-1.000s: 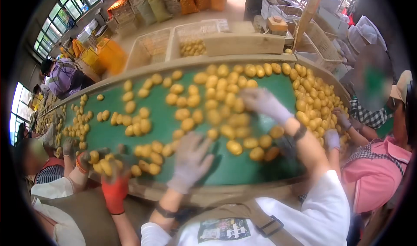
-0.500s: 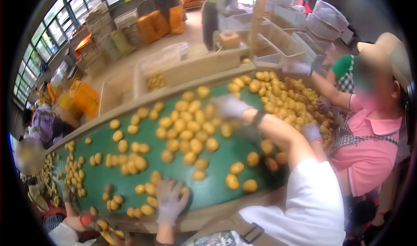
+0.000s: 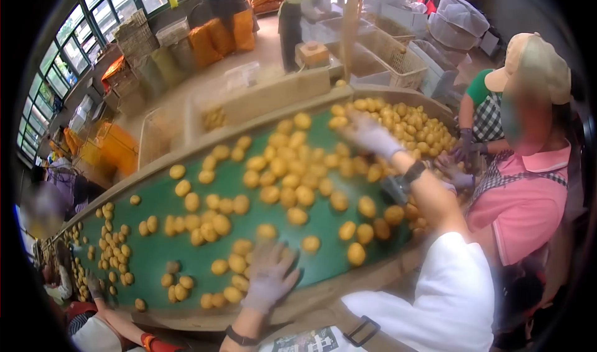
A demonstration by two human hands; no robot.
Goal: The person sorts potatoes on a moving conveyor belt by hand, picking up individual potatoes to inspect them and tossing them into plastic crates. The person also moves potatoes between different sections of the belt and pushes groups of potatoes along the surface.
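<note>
1. Green conveyor belt runs through a packing shed, strewn with yellow potatoes; crates and sacks stand behind.
2. Left hand, gloved, lies flat on the near edge of the belt, fingers spread apart, touching potatoes beside it.
3. Right hand, gloved, reaches across to the far pile; its grip is blurred, so I cannot tell.
4. Person in pink sorts just beside the right arm.

You won't find a legible word here. The printed patch on your chest shows marks, but they are too blurred to read.
</note>
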